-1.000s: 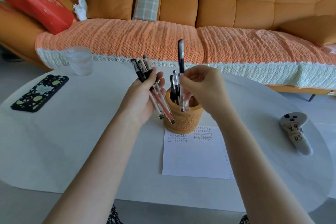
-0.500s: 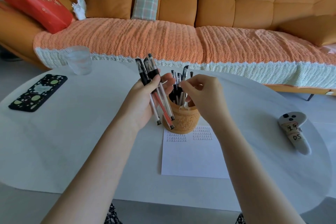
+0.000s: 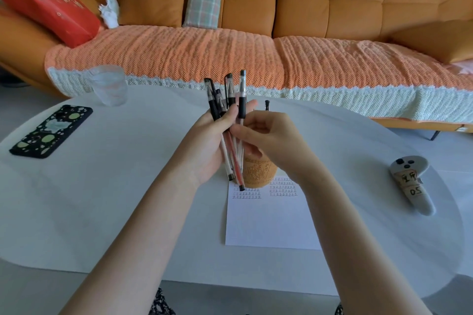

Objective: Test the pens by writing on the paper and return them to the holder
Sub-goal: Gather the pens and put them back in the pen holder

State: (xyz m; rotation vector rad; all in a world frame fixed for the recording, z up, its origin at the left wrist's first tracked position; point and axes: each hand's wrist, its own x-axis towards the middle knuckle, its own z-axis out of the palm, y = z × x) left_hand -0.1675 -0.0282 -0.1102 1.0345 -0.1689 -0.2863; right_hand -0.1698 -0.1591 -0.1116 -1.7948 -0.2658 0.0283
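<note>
Right hand (image 3: 271, 140) has moved off the holder (image 3: 258, 172), which stands on paper (image 3: 268, 220) on a white table (image 3: 128, 174) before a sofa (image 3: 307, 7). Above it, left hand (image 3: 207, 146) grips the pens (image 3: 230, 100); right pinches one.

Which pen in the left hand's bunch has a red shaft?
The red-shafted pen, whose tip hangs lowest of the bunch. The other pens in the left hand show white or clear shafts.

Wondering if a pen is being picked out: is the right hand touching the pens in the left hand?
Touching. The head view shows the thumb of the right hand pressed across the pens that the left hand grips, no gap.
</note>
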